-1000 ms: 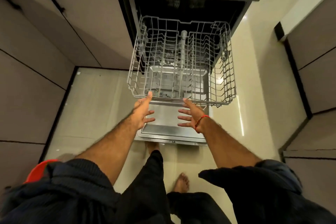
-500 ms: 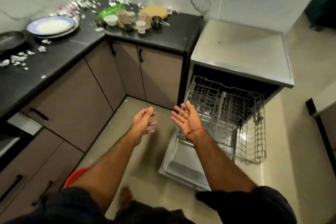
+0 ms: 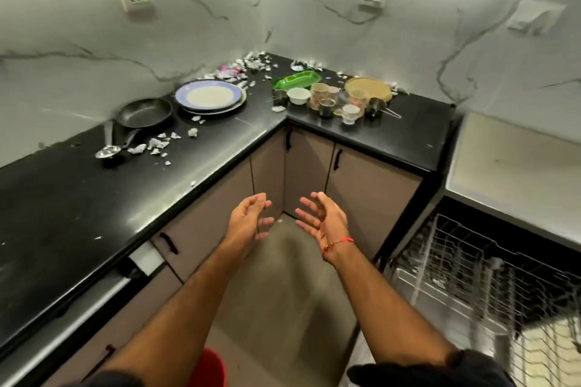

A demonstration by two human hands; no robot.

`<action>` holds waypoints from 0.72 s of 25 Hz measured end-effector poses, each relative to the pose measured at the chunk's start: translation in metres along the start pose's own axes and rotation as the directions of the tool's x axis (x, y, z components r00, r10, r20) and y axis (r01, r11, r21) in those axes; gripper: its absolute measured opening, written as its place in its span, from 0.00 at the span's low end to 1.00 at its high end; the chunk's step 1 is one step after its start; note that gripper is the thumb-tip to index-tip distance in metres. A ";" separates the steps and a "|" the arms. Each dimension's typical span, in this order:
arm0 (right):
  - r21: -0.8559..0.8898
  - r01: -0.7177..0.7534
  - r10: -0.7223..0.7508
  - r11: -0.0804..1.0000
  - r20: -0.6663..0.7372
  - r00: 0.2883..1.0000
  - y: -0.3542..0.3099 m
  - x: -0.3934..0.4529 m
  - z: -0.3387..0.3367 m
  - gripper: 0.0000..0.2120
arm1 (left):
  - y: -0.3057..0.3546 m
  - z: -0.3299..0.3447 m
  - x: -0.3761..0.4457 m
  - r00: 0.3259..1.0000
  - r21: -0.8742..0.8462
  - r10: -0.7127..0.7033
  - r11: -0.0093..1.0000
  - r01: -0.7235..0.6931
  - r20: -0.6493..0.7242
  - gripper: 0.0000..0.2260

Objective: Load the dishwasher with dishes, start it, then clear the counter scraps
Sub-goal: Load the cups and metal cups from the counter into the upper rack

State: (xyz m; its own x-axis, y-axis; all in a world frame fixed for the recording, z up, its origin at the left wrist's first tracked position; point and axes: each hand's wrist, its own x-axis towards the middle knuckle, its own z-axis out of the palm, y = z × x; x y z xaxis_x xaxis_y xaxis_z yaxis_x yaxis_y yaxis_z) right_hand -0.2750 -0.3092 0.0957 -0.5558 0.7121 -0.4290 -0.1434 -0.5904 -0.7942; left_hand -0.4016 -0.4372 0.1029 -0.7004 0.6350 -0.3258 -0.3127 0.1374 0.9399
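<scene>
Hands (image 3: pixel 283 217) empty, dishes (image 3: pixel 327 97) well beyond

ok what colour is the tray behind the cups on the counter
Bright green tray, seen best in the head view.

L-shaped worktop (image 3: pixel 78 198) wraps a corner. On its left run: pan (image 3: pixel 143 113), with the stack of plates (image 3: pixel 210 97) to its right. Foil scraps (image 3: pixel 157 144) lie before the pan, more in the corner behind the plates. Cups and bowls (image 3: pixel 333 100) cluster on the right run. Dishwasher rack (image 3: pixel 490 273) stands pulled out at far right, below the worktop.
</scene>
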 end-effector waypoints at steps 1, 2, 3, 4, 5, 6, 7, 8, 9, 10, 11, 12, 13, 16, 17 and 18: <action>-0.061 0.010 -0.008 0.998 0.028 1.000 0.005 0.009 0.016 0.13 | 0.005 -0.014 0.011 0.999 -0.002 0.017 1.000 -0.017 -0.028 0.15; -0.125 0.027 -0.020 0.992 0.059 0.998 0.009 0.017 0.031 0.12 | 0.009 -0.026 0.022 0.998 -0.001 0.034 0.999 -0.034 -0.054 0.15; -0.188 0.046 -0.030 0.981 0.086 0.996 0.011 0.025 0.044 0.12 | 0.011 -0.037 0.032 0.996 0.006 0.047 0.999 -0.047 -0.077 0.15; -0.235 0.062 -0.036 0.970 0.110 0.993 0.013 0.034 0.055 0.13 | 0.015 -0.047 0.041 0.994 0.009 0.051 0.999 -0.050 -0.100 0.14; -0.262 0.074 -0.040 0.962 0.133 0.990 0.013 0.044 0.066 0.13 | 0.017 -0.056 0.050 0.991 0.011 0.053 0.999 -0.052 -0.120 0.13; -0.268 0.084 -0.044 0.960 0.154 0.987 0.013 0.055 0.074 0.13 | 0.017 -0.063 0.057 0.990 0.014 0.055 0.998 -0.054 -0.133 0.12; -0.266 0.091 -0.046 0.960 0.170 0.984 0.013 0.067 0.080 0.13 | 0.017 -0.068 0.063 0.988 0.016 0.056 0.998 -0.054 -0.142 0.12; -0.257 0.092 -0.045 0.962 0.184 0.982 0.013 0.083 0.088 0.13 | 0.018 -0.074 0.072 0.986 0.019 0.055 0.998 -0.053 -0.156 0.12; -0.241 0.087 -0.040 0.967 0.192 0.980 0.013 0.101 0.098 0.13 | 0.019 -0.079 0.083 0.983 0.030 0.058 0.998 -0.053 -0.177 0.13; -0.211 0.072 -0.030 0.975 0.199 0.980 0.012 0.121 0.108 0.13 | 0.023 -0.084 0.097 0.977 0.049 0.068 0.997 -0.059 -0.203 0.13; -0.175 0.052 -0.015 0.983 0.204 0.979 0.011 0.143 0.119 0.14 | 0.027 -0.089 0.113 0.968 0.066 0.082 0.995 -0.068 -0.236 0.13; -0.142 0.037 -0.006 0.989 0.212 0.977 0.009 0.165 0.130 0.14 | 0.032 -0.093 0.132 0.956 0.073 0.097 0.994 -0.080 -0.276 0.14; -0.120 0.028 0.000 0.992 0.224 0.975 0.005 0.187 0.141 0.14 | 0.037 -0.096 0.151 0.942 0.067 0.106 0.994 -0.090 -0.319 0.14; -0.109 0.011 0.016 0.994 0.249 0.968 -0.017 0.245 0.163 0.14 | 0.057 -0.093 0.201 0.920 0.017 0.065 0.998 -0.063 -0.386 0.14; -0.109 0.002 0.025 0.994 0.246 0.969 -0.030 0.267 0.162 0.14 | 0.063 -0.087 0.219 0.920 0.009 0.056 0.998 -0.057 -0.388 0.14; -0.102 0.010 0.015 0.995 0.241 0.970 -0.044 0.290 0.160 0.14 | 0.072 -0.078 0.239 0.920 0.015 0.064 0.998 -0.063 -0.386 0.14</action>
State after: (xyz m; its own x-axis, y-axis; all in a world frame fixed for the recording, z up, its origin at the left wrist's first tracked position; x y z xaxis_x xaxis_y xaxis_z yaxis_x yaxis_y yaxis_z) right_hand -0.5608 -0.1373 0.0750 -0.7392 0.5902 -0.3245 -0.0648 -0.5419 -0.8380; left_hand -0.6420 -0.3350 0.0845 -0.9122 0.3001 -0.2791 -0.2581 0.1083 0.9600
